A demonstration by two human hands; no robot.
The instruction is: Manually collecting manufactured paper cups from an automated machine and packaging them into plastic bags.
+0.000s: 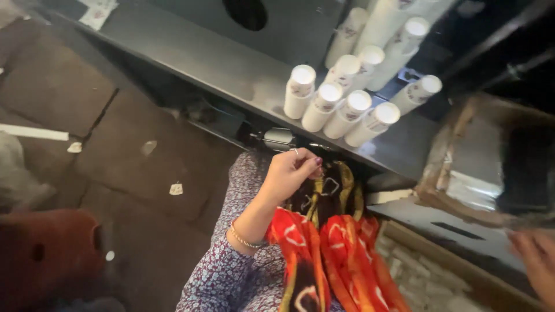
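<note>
Two hands | left hand (pixel 287 173) fingers pinch orange-and-black scarf (pixel 324 231) below worktop (pixel 231 69) | right hand (pixel 535 263) blurred, cannot tell | keep the pinch firm, clear of white tubes (pixel 347 104)

Overall light: dim and warm, the floor (pixel 133 150) murky brown.
Brightest spots: the white bottle caps (pixel 347 98) catch light from above and nearly wash out.
Sheen: soft grey glare on the metal shelf (pixel 219 63).
Shadows: deep black under the shelf edge and in the top right corner.
Blur: the right hand (pixel 537 260) is smeared; the left hand (pixel 292 173) is fairly sharp.
Edges: soft and tilted.
</note>
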